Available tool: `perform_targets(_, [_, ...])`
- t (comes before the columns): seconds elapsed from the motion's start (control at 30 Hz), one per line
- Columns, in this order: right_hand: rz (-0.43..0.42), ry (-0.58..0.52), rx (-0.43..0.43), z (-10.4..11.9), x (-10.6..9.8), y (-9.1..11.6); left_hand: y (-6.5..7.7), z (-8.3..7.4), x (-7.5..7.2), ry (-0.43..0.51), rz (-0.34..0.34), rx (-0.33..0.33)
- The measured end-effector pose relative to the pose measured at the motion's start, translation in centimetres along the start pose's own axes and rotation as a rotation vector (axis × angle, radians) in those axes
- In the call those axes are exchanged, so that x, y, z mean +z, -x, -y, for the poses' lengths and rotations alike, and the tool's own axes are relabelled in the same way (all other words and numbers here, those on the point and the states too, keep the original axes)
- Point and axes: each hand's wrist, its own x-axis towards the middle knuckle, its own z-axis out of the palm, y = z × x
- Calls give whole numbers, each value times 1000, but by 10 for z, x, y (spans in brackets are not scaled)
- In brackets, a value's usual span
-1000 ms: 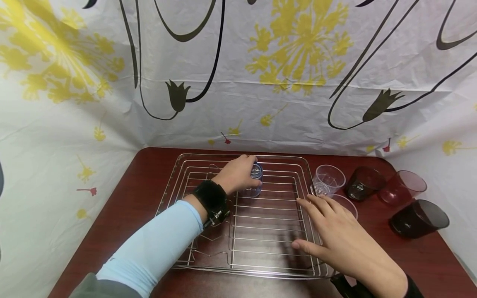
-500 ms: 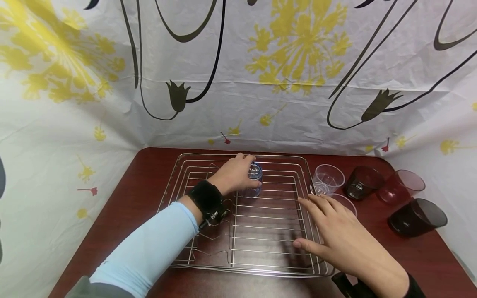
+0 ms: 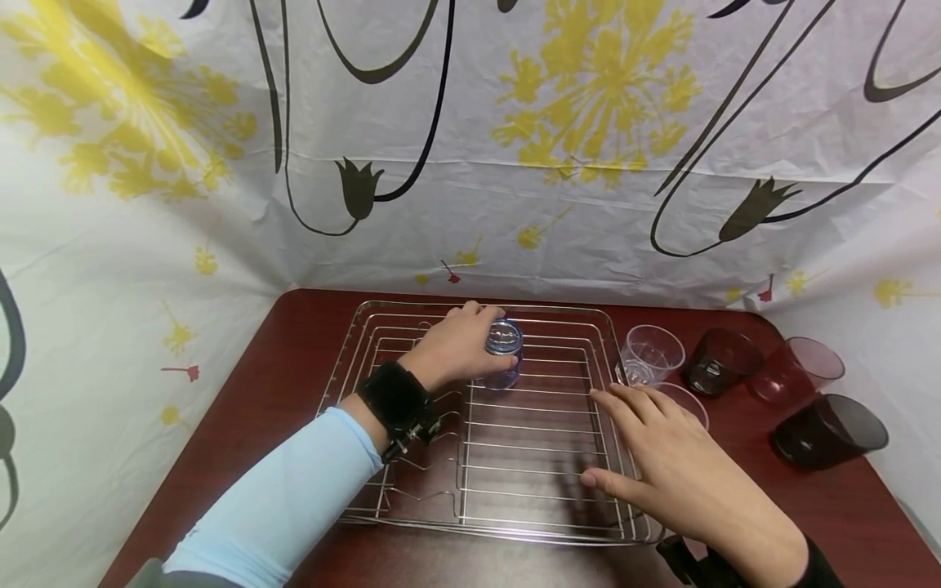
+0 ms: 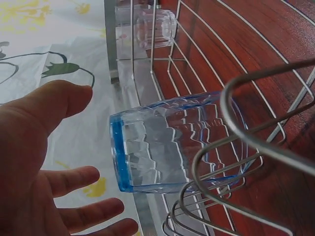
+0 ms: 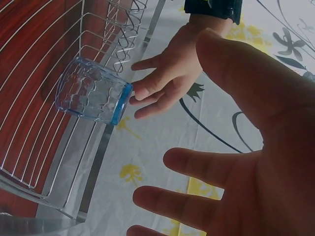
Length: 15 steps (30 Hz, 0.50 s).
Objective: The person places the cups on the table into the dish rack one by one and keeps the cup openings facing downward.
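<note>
A clear blue-tinted drinking glass (image 3: 506,336) stands upside down on the wire dish rack (image 3: 529,426), its thick blue base upward. Just left of it is my left hand (image 3: 459,343). The left wrist view has this hand's thumb and fingers spread, with a gap between them and the glass (image 4: 182,147). My right hand (image 3: 662,457) hovers over the rack's right side, fingers extended and holding nothing. In the right wrist view, its fingers (image 5: 192,164) point toward the glass from a distance.
Right of the rack stand a clear glass (image 3: 653,353), a dark brown glass (image 3: 724,361), a pink glass (image 3: 796,371) and a black glass (image 3: 827,433). Another clear rim (image 3: 687,400) shows behind my right hand. A patterned cloth (image 3: 470,220) hangs around the reddish table (image 3: 243,392).
My left hand has eased back to the left from the upturned glass, so more of its base shows. The glass stays on the rack, and my right hand holds about the same pose.
</note>
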Motion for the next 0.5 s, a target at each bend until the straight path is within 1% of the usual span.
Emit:
perform_targets(0.1, [9,-3,2,0,0,-1,5,0,-2,-6,-21,7])
perform_targets(0.2, [27,-4,10,1,0,-2,11,-1,-4,-31,-54,10])
perform_targets(0.33, [31,-7,9,1,0,-4,21,-3,-8,-92,-84,10])
perform_targets(0.4, [30,-8,8,1,-1,-4,27,-5,-10,-115,-94,13])
perform_targets(0.5, [38,-10,17,1,-1,-5,39,-7,-13,-126,-121,24])
